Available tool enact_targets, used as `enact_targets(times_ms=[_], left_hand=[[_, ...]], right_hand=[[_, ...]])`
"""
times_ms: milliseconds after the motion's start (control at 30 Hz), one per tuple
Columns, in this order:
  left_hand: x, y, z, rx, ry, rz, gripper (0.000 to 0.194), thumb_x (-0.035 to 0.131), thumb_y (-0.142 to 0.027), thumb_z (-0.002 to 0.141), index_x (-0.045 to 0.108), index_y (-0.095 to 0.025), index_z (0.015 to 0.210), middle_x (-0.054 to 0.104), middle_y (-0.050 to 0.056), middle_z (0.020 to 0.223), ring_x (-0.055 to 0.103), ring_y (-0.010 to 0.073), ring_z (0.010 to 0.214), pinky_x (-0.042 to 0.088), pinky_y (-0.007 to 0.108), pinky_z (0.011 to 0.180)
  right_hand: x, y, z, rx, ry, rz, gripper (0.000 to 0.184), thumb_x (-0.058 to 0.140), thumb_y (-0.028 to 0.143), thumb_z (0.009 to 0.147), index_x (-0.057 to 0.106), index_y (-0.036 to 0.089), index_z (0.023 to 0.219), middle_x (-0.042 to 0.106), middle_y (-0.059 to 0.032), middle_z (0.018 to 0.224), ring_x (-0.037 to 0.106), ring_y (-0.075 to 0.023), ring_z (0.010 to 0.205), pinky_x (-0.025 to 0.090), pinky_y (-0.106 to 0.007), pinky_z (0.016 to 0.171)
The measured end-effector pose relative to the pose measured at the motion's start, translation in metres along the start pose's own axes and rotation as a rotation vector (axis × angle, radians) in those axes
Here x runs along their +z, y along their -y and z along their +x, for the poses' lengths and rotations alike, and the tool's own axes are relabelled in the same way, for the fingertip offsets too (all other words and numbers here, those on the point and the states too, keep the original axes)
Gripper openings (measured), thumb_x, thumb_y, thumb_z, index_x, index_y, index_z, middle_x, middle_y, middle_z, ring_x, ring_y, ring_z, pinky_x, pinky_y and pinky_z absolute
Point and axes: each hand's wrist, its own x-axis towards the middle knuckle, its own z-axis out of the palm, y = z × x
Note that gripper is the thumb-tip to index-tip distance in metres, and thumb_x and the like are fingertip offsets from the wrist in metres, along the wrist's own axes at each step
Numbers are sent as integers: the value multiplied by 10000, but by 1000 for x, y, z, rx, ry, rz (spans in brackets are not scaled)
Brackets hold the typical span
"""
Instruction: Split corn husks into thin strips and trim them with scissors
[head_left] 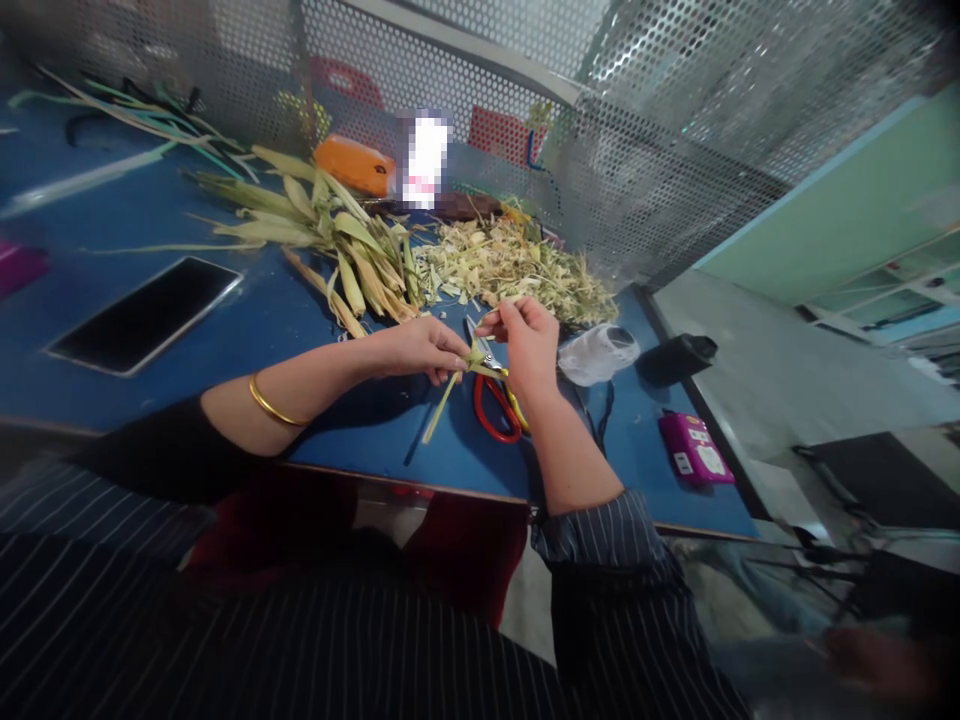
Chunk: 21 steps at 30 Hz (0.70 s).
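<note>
My left hand pinches a pale green strip of corn husk, whose end hangs down over the blue table. A small folded or knotted part of the husk shows just beyond those fingertips. My right hand is closed, thumb against fingers, on a thin end of the same husk. Beneath the hands lies a pair of scissors with red and yellow handles, its blades partly covered. Whole corn husks are heaped behind my left hand, and a pile of husk scraps lies behind my right.
On the blue table lie a dark phone, a white thread spool, a black spool and a magenta packet. An orange case and a lit screen stand at the back, before a perforated metal panel.
</note>
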Motion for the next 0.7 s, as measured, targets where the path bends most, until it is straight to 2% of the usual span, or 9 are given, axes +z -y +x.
enact_targets(times_ms=[67, 167, 300, 367, 567, 633, 700], left_hand=[[-1, -4, -2, -20, -5, -17, 75, 696, -188, 680, 750, -145, 707, 691, 73, 667, 601, 119, 549, 500, 228, 568], [1, -10, -4, -72, -76, -16, 134, 694, -250, 717, 748, -128, 712, 689, 85, 670, 606, 124, 557, 509, 235, 570], [8, -10, -4, -83, -173, 25, 219, 749, -339, 686, 718, -135, 615, 610, 48, 528, 550, 104, 476, 480, 216, 501], [12, -7, -3, -75, -176, 23, 202, 758, -308, 671, 695, -152, 559, 579, 32, 486, 528, 98, 450, 466, 210, 478], [13, -3, -3, -100, -118, -19, 105, 762, -236, 648, 715, -159, 593, 606, 33, 523, 539, 102, 472, 482, 228, 504], [10, -5, -3, -100, -157, -50, 109, 752, -226, 657, 706, -156, 587, 609, 34, 537, 542, 99, 486, 479, 227, 516], [5, -8, -3, -83, -233, -85, 127, 750, -247, 670, 703, -157, 592, 618, 42, 565, 538, 96, 498, 460, 220, 505]], right_hand=[[0, -1, 0, -15, 2, -4, 235, 556, 335, 856, 495, 203, 672, 620, 37, 633, 595, -79, 515, 437, -224, 555], [0, -2, -1, -40, 24, -28, 239, 554, 362, 861, 498, 209, 687, 631, 33, 654, 613, -89, 547, 446, -230, 572], [3, -1, -5, -67, 91, -24, 230, 569, 399, 857, 512, 219, 725, 640, 31, 675, 631, -100, 593, 467, -240, 611], [5, 1, -8, -80, 120, 2, 214, 577, 412, 853, 529, 226, 758, 632, 35, 673, 629, -105, 607, 484, -252, 638], [7, 3, -11, -126, 193, 49, 208, 568, 441, 859, 543, 246, 791, 623, 33, 684, 617, -121, 643, 506, -276, 682], [4, 4, -8, -165, 206, 23, 200, 545, 446, 874, 558, 250, 837, 645, 21, 742, 626, -129, 687, 504, -291, 724], [-1, 5, -4, -246, 176, -98, 191, 540, 440, 880, 582, 258, 922, 667, 4, 829, 631, -144, 759, 486, -309, 777]])
